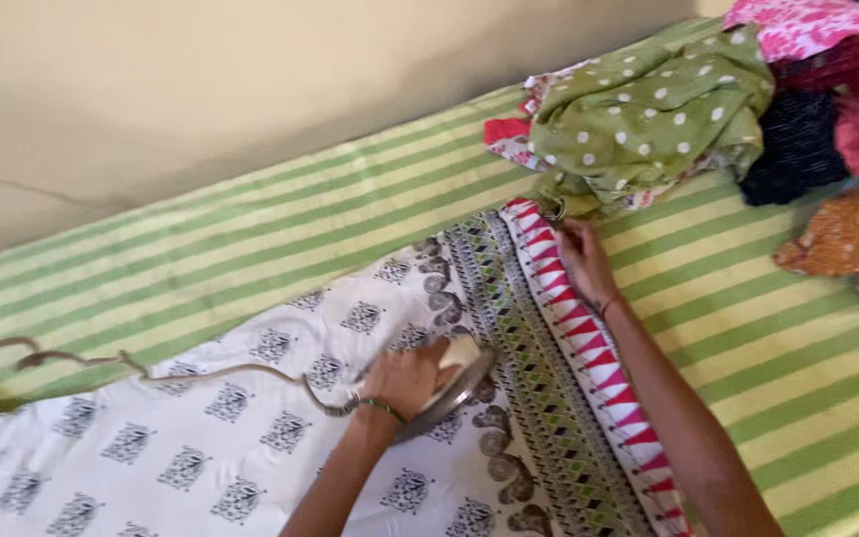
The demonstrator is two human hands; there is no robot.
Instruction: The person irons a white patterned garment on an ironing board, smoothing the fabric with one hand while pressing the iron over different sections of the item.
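While the left hand (405, 380) is wrapping its fingers around the handle of the iron (446, 390), that grip is hiding most of the handle, and only the soleplate edge is showing. Both forearms are running off the bottom of the view. The right hand (582, 261) is lying flat with fingers together, pressing the red-and-white border of the printed cloth (251, 438) on the striped sheet (777, 338). Near the far right corner, piled clothes (668, 114) are crowding the sheet, while bare stripes are lying along the far edge.
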